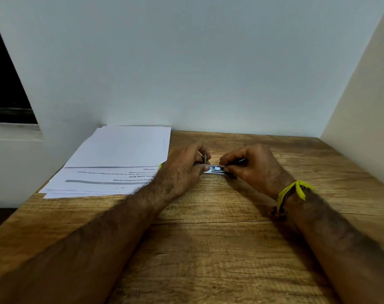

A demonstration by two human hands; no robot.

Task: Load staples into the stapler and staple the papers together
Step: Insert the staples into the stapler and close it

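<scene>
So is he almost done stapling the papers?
Not yet. Both hands, left hand and right hand, are on the opened stapler on the table, apparently loading staples. The papers lie loose to the left, not in the stapler. Closing it and stapling are left.

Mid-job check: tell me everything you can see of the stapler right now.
The stapler is small and looks like silvery metal with dark parts. It lies low on the wooden desk, lengthwise left to right, just right of the papers. Its metal channel shows in the gap between the hands, so it appears opened for loading. The left hand pinches its left end, where a thin upright metal piece shows; the right hand covers its right end. Both hands hide most of it, and staples cannot be made out.
</scene>
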